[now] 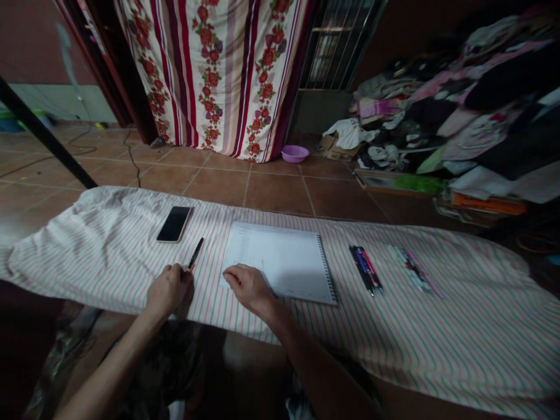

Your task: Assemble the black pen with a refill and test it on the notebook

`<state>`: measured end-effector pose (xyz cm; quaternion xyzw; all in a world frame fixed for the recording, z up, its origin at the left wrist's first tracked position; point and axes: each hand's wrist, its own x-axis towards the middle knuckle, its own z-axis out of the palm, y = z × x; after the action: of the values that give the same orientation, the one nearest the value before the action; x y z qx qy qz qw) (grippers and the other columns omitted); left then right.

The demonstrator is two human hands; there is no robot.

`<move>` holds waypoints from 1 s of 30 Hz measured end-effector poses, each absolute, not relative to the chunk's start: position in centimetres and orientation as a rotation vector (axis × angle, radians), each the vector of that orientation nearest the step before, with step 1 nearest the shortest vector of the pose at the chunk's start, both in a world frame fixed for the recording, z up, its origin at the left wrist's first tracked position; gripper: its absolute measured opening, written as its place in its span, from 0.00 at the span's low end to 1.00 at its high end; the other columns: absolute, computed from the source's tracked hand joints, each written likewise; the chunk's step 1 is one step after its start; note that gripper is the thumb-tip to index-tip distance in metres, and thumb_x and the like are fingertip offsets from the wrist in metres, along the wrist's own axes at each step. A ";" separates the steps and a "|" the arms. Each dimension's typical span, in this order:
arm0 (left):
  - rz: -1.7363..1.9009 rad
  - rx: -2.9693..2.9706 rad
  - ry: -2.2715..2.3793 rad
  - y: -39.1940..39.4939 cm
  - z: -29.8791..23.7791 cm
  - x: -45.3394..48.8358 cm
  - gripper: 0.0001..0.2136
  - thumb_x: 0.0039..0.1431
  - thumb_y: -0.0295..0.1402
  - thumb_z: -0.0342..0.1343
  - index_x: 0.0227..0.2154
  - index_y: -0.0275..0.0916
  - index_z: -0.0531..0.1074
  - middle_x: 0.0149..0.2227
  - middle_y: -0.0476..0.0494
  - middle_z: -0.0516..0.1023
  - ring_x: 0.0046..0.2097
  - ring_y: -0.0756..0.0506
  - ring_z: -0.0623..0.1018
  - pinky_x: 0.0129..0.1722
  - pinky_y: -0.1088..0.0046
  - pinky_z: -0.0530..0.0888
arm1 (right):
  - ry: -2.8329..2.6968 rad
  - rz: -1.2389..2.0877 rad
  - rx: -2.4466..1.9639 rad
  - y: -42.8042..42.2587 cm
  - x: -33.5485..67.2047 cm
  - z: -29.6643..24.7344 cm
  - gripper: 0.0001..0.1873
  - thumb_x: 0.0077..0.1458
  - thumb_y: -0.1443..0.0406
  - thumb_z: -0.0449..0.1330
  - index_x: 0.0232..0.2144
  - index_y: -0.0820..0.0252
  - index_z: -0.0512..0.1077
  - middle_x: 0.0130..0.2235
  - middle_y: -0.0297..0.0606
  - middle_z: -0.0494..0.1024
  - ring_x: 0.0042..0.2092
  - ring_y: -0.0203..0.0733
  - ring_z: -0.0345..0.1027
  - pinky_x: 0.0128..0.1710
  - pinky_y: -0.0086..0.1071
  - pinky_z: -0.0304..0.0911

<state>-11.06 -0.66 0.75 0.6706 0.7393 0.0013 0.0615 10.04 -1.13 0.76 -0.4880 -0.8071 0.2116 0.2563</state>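
Note:
My left hand point(168, 287) is closed at the near end of a black pen point(196, 254) with an orange part by my fingertips. The pen slants away from me over the striped cloth. My right hand point(250, 287) rests on the near left corner of a spiral notebook point(289, 256), its fingers curled in; whatever lies under them is hidden. The notebook is open to a pale page with faint marks, its wire binding on the right. Beyond my left hand lies a dark-screened phone point(174, 224).
Several pens point(366, 269) lie right of the notebook, with a second group of pens point(413, 268) farther right. A striped cloth point(472, 326) covers the low surface. Beyond are a floral curtain point(210, 76), a purple basin point(294, 153) and piled clothes point(472, 99).

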 end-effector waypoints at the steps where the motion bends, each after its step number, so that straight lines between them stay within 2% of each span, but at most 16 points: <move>1: 0.012 2.013 2.251 -0.6 0.6 -11.0 0.13 0.58 0.39 0.44 0.37 0.35 0.68 0.38 0.36 0.75 0.39 0.41 0.77 0.33 0.70 0.67 | -2.191 0.575 -1.324 -1.1 10.0 0.8 0.10 0.58 0.68 0.52 0.32 0.61 0.74 0.32 0.38 0.78 0.35 0.37 0.69 0.35 0.26 0.58; 7: 0.041 1.956 2.252 0.2 0.4 -11.4 0.15 0.57 0.44 0.45 0.35 0.38 0.69 0.36 0.39 0.77 0.39 0.42 0.77 0.32 0.71 0.67 | -2.194 0.584 -1.311 -1.0 9.7 1.0 0.10 0.58 0.69 0.52 0.31 0.61 0.74 0.32 0.37 0.78 0.34 0.36 0.69 0.34 0.26 0.58; 14: 0.025 1.920 2.256 0.5 0.7 -10.9 0.17 0.58 0.45 0.43 0.36 0.37 0.69 0.39 0.35 0.77 0.41 0.38 0.77 0.32 0.67 0.66 | -2.205 0.567 -1.297 -0.9 9.6 1.1 0.10 0.58 0.69 0.52 0.32 0.62 0.75 0.32 0.38 0.78 0.35 0.37 0.70 0.35 0.26 0.59; 22: 0.014 1.801 2.297 1.1 1.6 -11.0 0.19 0.57 0.48 0.41 0.34 0.39 0.70 0.34 0.38 0.79 0.38 0.39 0.78 0.29 0.70 0.66 | -2.204 0.584 -1.296 -0.8 9.5 1.2 0.10 0.58 0.69 0.52 0.33 0.61 0.75 0.32 0.39 0.78 0.35 0.37 0.70 0.35 0.27 0.59; 30: -0.023 1.762 2.367 1.1 1.9 -9.9 0.21 0.56 0.48 0.41 0.38 0.35 0.70 0.35 0.32 0.78 0.41 0.35 0.77 0.33 0.65 0.68 | -2.192 0.574 -1.308 -0.9 9.8 1.3 0.10 0.58 0.68 0.53 0.33 0.62 0.75 0.33 0.38 0.78 0.35 0.37 0.70 0.35 0.26 0.60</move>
<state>-9.89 1.15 1.94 0.5944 0.7985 -0.0079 0.0954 9.84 -0.88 1.32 -0.4828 -0.8092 0.2117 0.2595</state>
